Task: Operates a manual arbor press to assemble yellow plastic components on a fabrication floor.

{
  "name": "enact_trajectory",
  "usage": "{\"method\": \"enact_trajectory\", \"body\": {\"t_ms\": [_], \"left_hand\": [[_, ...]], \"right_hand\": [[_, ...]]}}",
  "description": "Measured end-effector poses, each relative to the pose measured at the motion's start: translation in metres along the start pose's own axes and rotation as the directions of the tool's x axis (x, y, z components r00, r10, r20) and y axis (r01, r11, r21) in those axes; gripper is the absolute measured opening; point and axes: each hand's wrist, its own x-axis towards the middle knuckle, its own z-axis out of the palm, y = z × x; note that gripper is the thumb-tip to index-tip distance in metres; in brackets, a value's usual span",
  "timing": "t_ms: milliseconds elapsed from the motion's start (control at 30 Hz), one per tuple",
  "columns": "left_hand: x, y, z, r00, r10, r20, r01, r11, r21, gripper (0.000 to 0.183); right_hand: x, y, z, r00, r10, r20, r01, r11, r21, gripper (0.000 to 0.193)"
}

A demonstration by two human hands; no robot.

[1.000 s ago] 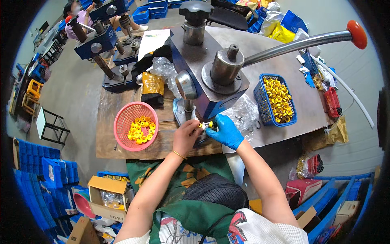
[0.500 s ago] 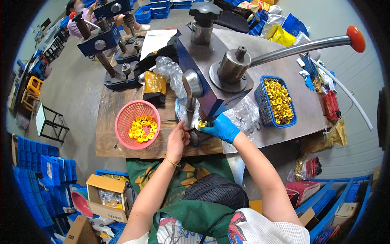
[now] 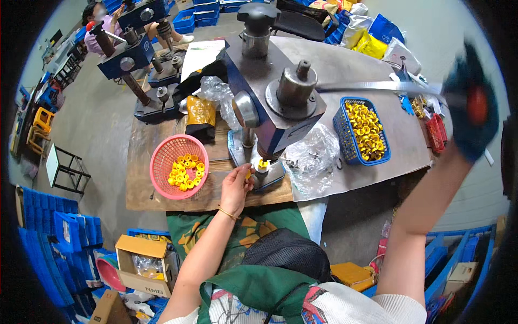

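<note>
Nearest the camera, a green apron and a black mesh pouch (image 3: 286,249) are seen at the person's lap, with both forearms rising from the lower edge. The bare left hand (image 3: 236,186) is stretched to the base of the hand press (image 3: 272,102); its fingertips are pinched narrowly on a small yellow part (image 3: 249,174), which is held just beside another yellow ring (image 3: 263,164) seated on the press's base plate under the ram. The right hand (image 3: 470,116), covered by a blue glove and blurred, is raised well to the right and is closed around the red knob at the end of the long steel lever (image 3: 377,86) of the press. On the wooden bench (image 3: 162,200), left of the left hand, a pink round basket (image 3: 162,162) holding yellow rings is set. Right of the press, crumpled clear plastic bags (image 3: 313,156) are laid on a grey metal sheet, and beyond them a blue rectangular basket (image 3: 341,127) filled with more yellow rings is placed. Behind the press base, a brown-yellow packet (image 3: 200,113) is stood beside another clear bag. Farther off, at the far left, a second blue press (image 3: 132,51) is seen with another person seated behind it, and blue crates are stacked along the floor.
</note>
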Motion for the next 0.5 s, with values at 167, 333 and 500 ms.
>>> {"method": "enact_trajectory", "body": {"t_ms": [167, 333, 500], "left_hand": [[0.005, 0.004, 0.000, 0.999, -0.030, -0.037, 0.024, 0.991, -0.133, 0.022], [0.002, 0.008, 0.005, 0.999, -0.034, -0.038, 0.030, 0.994, -0.107, 0.022], [-0.002, 0.010, 0.015, 0.996, -0.076, -0.037, 0.072, 0.993, -0.097, 0.023]], "right_hand": [[-0.115, -0.016, -0.026, 0.337, 0.465, 0.819, -0.414, 0.854, -0.315, 0.075], [-0.162, 0.018, 0.018, 0.295, 0.618, 0.729, -0.543, 0.736, -0.405, 0.090], [-0.056, -0.013, -0.009, 0.707, -0.004, 0.707, -0.619, 0.480, 0.622, 0.058]]}}
